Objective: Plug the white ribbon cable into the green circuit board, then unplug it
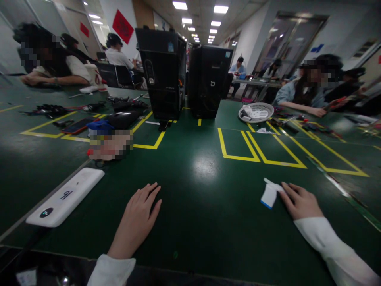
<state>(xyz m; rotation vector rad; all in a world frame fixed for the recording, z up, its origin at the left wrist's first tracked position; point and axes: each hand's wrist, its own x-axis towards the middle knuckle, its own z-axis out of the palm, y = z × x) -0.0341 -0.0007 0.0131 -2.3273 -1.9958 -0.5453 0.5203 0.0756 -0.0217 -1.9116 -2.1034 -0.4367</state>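
My left hand lies palm down on the green table, fingers stretched forward and nothing in it. To its left rests a white rounded device with a dark round spot at its near end. On the right, my right hand is closed at the fingertips on one end of a short white flat ribbon cable. The cable is bent, and its other end has a blue strip. White sleeves cover both wrists.
Two black computer towers stand at the middle back. A white basket sits behind the yellow tape outlines. Cables, a dark phone-like slab and a blue item crowd the left. Other people sit on both sides.
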